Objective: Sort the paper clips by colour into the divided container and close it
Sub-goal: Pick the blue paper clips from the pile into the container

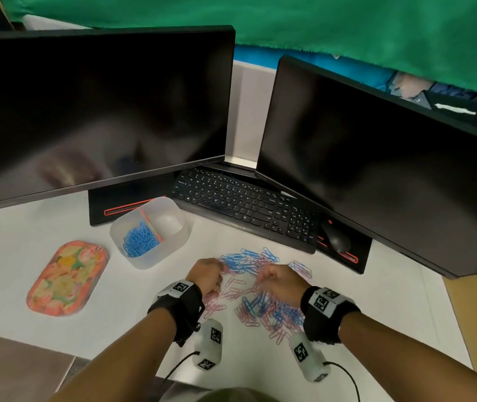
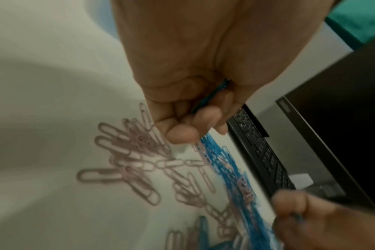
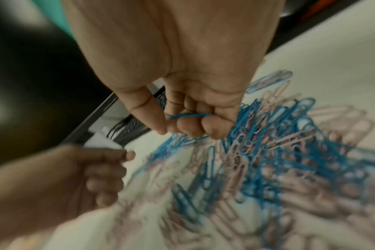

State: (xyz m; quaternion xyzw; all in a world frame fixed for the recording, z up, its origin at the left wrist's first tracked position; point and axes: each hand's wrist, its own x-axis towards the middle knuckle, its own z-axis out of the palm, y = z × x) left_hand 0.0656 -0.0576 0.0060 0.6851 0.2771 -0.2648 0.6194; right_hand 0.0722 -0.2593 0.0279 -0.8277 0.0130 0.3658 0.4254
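Note:
A loose heap of blue and pink paper clips (image 1: 256,288) lies on the white desk in front of me. My left hand (image 1: 206,275) hovers over its left side, fingers curled round blue paper clips (image 2: 212,94). My right hand (image 1: 277,281) hovers over the heap's middle, fingers curled round a blue paper clip (image 3: 188,115). The translucent divided container (image 1: 148,232) stands open at the back left; its left compartment holds blue clips (image 1: 140,239), its right compartment looks empty. Its floral lid (image 1: 66,278) lies flat further left.
Two dark monitors (image 1: 98,105) stand behind, with a black keyboard (image 1: 246,208) and mouse (image 1: 335,237) between them. The desk's front edge runs close under my forearms. Green cloth (image 1: 347,21) hangs at the top.

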